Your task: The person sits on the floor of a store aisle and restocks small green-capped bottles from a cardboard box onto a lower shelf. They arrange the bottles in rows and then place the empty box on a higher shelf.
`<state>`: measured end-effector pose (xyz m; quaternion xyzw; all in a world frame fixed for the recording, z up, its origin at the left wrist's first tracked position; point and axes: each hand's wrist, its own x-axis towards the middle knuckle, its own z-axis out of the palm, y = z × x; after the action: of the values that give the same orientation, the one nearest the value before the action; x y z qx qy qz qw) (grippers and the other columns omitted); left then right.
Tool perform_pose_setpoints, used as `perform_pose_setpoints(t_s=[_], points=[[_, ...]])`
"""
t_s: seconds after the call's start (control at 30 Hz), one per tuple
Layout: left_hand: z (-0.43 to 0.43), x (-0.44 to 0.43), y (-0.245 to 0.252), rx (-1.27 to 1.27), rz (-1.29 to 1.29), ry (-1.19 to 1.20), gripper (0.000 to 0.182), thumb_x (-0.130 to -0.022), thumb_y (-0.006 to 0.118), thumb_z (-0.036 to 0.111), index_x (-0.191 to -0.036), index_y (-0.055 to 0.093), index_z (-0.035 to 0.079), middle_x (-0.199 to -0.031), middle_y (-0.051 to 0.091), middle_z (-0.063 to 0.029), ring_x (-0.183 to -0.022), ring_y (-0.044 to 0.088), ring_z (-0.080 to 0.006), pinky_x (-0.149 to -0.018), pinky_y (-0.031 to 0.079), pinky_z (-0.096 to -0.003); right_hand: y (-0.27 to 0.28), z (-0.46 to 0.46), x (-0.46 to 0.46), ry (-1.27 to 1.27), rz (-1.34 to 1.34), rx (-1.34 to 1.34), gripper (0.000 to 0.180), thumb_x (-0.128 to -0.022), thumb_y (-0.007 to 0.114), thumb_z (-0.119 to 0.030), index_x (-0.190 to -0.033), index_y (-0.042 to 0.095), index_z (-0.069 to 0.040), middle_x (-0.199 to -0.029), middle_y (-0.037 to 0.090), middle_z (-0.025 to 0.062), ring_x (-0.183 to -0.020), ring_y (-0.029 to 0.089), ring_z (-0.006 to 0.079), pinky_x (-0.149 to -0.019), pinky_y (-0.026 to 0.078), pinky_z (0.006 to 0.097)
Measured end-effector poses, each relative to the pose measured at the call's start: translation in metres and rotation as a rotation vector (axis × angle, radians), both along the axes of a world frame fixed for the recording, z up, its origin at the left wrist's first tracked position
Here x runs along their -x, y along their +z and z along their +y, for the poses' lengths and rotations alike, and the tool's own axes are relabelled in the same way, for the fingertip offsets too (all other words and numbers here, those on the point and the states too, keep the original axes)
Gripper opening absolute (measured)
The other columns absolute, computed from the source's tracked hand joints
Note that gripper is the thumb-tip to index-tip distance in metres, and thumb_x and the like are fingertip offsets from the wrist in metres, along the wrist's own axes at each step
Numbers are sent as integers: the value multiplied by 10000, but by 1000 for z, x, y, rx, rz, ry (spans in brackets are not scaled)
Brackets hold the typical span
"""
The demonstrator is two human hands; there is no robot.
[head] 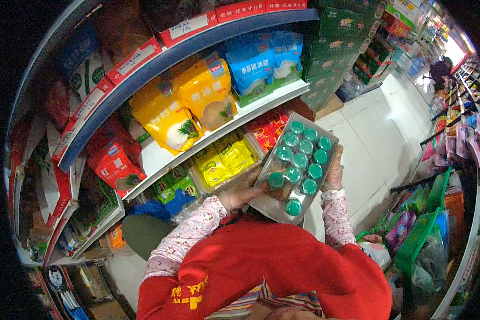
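Before my chest is a shallow cardboard tray of bottles or jars with green screw caps. The containers stand upright and bunch towards its far end; one cap sits apart near the closest corner. My right hand holds the tray's right side, fingers along the outer wall. My left hand is at the left side, its fingertips by a green cap near the wall. Whether those fingers grip the wall or that container is not plain. The bodies below the caps are mostly hidden.
Yellow pouches, blue pouches and a red pouch stand on a white shelf. Below it lies a box of yellow packets. Green cartons are stacked behind. Hanging goods and green baskets line the right; a person is far down the aisle.
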<state>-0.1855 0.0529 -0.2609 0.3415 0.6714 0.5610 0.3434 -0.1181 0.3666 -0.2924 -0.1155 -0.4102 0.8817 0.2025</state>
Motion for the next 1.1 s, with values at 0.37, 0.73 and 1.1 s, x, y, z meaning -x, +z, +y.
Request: perform_pose_setpoints(t_s=[0.37,0.73,1.1], points=[[3,-11,-21,-79,-225,140,593,-1103,606,373,-1598,483,70,-1537,572,-84,-1396,528,-211,-1207,416,-394,-9,-53,-74,74,-99,-292,1136,-972,514,-834,-1750,74,-134,-1765,225,139,-1594,314,307,-1289,325,473],[14,-4,-14,170,214,19,857,-1139,485,481,-1739,66,34,-1782,188,-194,-1652,173,-258,-1323,162,-346,21,-80,-89,16,-118,-284,984,-1013,674,-294,-1758,49,-141,-1723,291,157,-1539,378,314,-1260,347,433],[27,-3,36,-311,-177,62,1036,-958,723,207,-1753,67,94,-1767,252,-109,-1628,231,-238,-1312,232,-396,95,-75,-67,63,71,-359,1123,-926,698,-492,-1753,67,-71,-1767,214,180,-1582,331,323,-1269,333,433]])
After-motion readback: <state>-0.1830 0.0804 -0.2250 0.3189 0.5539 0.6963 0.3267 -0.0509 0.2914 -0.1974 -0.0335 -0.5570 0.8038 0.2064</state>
